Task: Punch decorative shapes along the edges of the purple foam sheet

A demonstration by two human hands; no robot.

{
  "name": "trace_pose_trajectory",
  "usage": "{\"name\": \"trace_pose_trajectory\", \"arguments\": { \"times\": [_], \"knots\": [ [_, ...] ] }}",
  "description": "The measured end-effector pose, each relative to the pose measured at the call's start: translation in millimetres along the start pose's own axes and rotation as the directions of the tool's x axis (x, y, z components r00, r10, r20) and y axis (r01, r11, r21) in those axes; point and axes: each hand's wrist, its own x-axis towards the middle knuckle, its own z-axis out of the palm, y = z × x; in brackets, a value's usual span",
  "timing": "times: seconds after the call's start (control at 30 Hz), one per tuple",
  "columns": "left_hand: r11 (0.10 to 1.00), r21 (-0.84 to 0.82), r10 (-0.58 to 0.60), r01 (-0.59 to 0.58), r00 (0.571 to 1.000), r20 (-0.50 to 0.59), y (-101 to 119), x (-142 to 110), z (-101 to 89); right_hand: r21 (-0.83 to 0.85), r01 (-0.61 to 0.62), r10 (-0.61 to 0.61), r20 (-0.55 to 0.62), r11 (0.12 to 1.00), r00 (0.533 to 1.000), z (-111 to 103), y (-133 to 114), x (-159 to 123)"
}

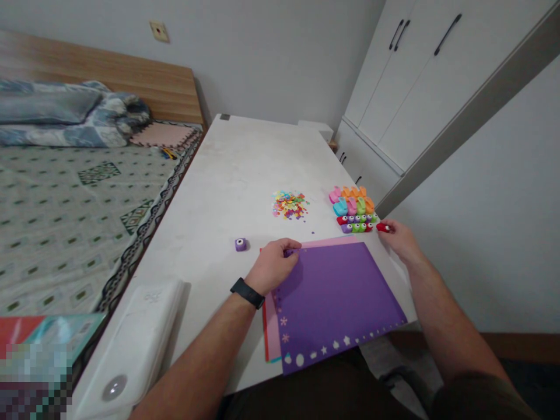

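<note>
A purple sheet of paper [336, 291] lies at the table's front edge, with punched shapes along its left and near edges. My left hand [280, 259] is closed at the sheet's far left corner, thumb and fingers around the paper there. Pink paper [272, 332] shows beneath the purple sheet. Between the fingers of my right hand [399, 238] is a small red craft punch [384, 228], held just right of the rows of punches. Purple, green and red punches [357, 227] stand there in rows. A single purple punch [240, 244] stands left of my left hand.
A pile of colourful paper cutouts [291, 205] lies beyond the sheet. Larger pink, blue, green and orange punches [352, 201] stand behind the small ones. A long white device [135, 344] occupies the table's left front. A bed [87, 216] is at left, white cabinets [394, 87] at right.
</note>
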Motion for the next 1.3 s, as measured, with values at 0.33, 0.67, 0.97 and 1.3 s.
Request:
{"name": "trace_pose_trajectory", "arguments": {
  "times": [0.33, 0.67, 0.97, 1.3],
  "knots": [
    [1.000, 0.014, -0.010, 0.010, 1.000, -0.006, 1, 0, 0.1, -0.148, -0.013, 0.011, -0.013, 0.989, 1.000, 4, -8, 3],
    [1.000, 0.021, -0.016, 0.016, 1.000, 0.002, 2, 0, -0.2, -0.017, -0.002, 0.002, -0.004, 1.000, 1.000, 14, -2, 6],
    [1.000, 0.021, -0.005, 0.004, 1.000, 0.008, -1, 1, 1.1, 0.087, -0.014, 0.015, -0.012, 0.996, 1.000, 17, 6, 6],
    [1.000, 0.017, -0.019, 0.019, 1.000, 0.011, 1, 0, 0.0, 0.051, -0.013, 0.015, -0.039, 0.999, 0.999, 16, 3, 5]
  ]
}}
